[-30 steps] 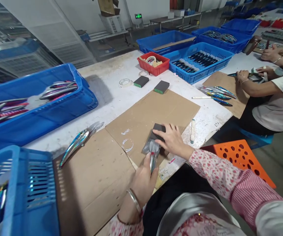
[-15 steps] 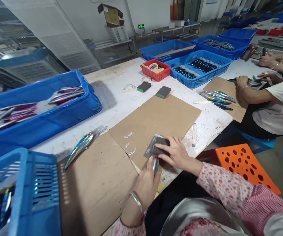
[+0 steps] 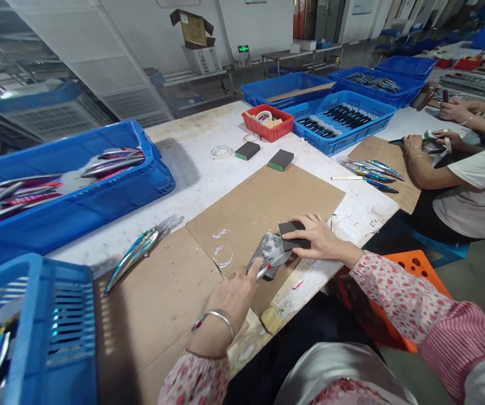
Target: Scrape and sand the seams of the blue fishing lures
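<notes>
Lure [image 3: 264, 272] low over a cardboard sheet [image 3: 268, 197], near the table's front edge, held by the left hand [image 3: 234, 298], index finger stretched onto it, thumb out of sight. Right hand [image 3: 320, 236] gripping a dark block [image 3: 290, 227], fingers bent over the top, just beside the lure. Underneath, white tabletop [image 3: 200, 191], scuffed and stained, with a pale ring mark on the cardboard. Farther back, tape roll [image 3: 229, 151], red bin [image 3: 274, 133] and blue crates; beyond, pale wall, benches and a green-lit sign [image 3: 243, 49]. Much of the lure hidden by the left hand; greyish flat piece [image 3: 265, 245] next to it hard to make out. Orange stool [image 3: 426, 273] partly covered by the right sleeve; lower-left basket [image 3: 69, 360] and co-worker [image 3: 479, 191] cut off by the frame.
</notes>
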A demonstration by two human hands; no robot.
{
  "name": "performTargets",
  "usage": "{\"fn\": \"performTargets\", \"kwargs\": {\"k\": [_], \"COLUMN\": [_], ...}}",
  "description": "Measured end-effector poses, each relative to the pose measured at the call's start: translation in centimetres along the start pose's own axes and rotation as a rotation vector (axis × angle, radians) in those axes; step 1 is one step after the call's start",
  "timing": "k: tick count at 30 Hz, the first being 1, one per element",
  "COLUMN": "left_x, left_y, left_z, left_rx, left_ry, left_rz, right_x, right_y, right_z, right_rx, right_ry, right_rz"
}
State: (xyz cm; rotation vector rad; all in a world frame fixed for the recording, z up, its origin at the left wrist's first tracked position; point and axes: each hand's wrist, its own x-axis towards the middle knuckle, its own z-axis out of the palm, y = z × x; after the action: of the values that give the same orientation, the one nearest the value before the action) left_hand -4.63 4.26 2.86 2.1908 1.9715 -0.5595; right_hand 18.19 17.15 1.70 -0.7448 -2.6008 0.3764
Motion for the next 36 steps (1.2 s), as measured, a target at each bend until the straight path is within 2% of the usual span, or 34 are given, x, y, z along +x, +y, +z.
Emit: {"fn": "performTargets", "kwargs": {"k": [4, 6, 11, 16, 22, 28, 32, 36], "left_x": [-0.1, -0.2, -0.4, -0.6, -0.4, -0.2, 0.0, 0.1], "left_y": [0.0, 0.1, 0.2, 0.2, 0.5, 0.8, 0.9, 0.8], "left_z": [0.0, -0.2, -0.5, -1.2, -1.6, -2.0, -1.8, -1.4], "left_rx": [-0.024, -0.058, -0.098, -0.103, -0.093, -0.106, -0.104, -0.101], "left_ry": [0.029, 0.023, 0.045, 0.015, -0.001, -0.023, -0.024, -0.003], "left_rz": [0.021, 0.019, 0.030, 0.021, 0.025, -0.010, 0.004, -0.005], "right_x": [1.9, 2.1, 1.0, 2.0, 0.9, 1.9, 1.3, 2.1], "right_y": [-2.0, -2.1, -1.2, -2.5, -1.4, -2.2, -1.1, -1.9], "right_z": [1.9, 2.3, 1.4, 2.1, 1.4, 1.5, 1.2, 1.7], "right_rx": [-0.055, -0.048, -0.117, -0.178, -0.203, -0.192, -0.178, -0.182], "right_ry": [0.048, 0.052, 0.057, 0.063, 0.076, 0.028, 0.037, 0.019], "right_rz": [-0.020, -0.050, -0.031, -0.078, -0.046, -0.083, -0.033, -0.048]}}
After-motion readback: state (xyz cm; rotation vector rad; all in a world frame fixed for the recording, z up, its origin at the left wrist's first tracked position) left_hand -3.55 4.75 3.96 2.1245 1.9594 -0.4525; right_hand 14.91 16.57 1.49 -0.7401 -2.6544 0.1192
